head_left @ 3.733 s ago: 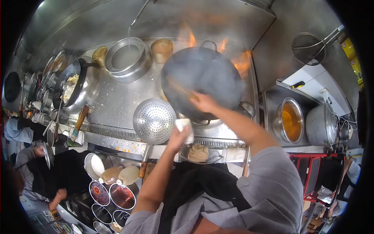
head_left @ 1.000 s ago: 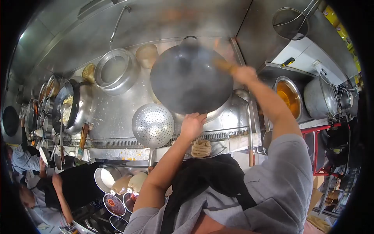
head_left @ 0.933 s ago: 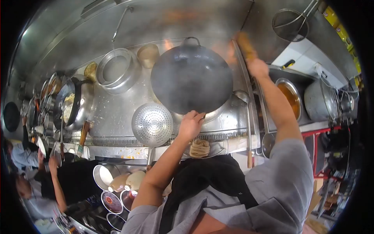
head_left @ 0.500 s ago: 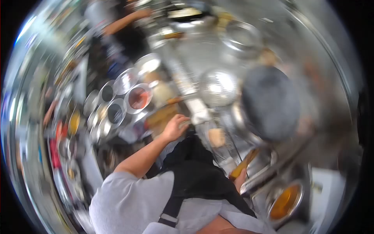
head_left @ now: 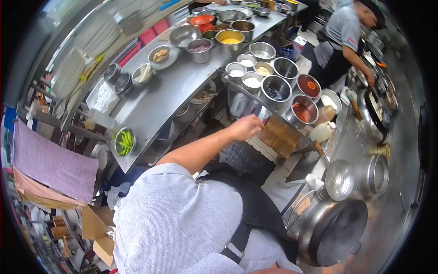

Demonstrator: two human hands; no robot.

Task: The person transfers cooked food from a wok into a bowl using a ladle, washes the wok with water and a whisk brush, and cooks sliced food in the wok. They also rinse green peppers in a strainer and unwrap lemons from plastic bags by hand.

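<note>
My left hand (head_left: 246, 128) reaches out in front of the trolley of metal pots, its fingers curled closed. A small red bit shows at its fingertips, too small to name. Beyond the fingers are a pot of red sauce (head_left: 304, 109) and a pot of dark liquid (head_left: 276, 88), both apart from the hand. Below and behind it stands a brown cardboard box (head_left: 279, 136) on the floor. My right hand is out of view.
A steaming dark wok (head_left: 341, 233) sits on the stove at right, near a perforated strainer (head_left: 339, 180). Green chillies fill a bowl (head_left: 124, 142) on the steel table's corner (head_left: 137, 109). A co-worker (head_left: 340, 34) stands at the far stove.
My view has swung left toward the steel table, so the stove shifts right. My left hand stays outstretched. My right hand, earlier on a wooden handle, has left the view.
</note>
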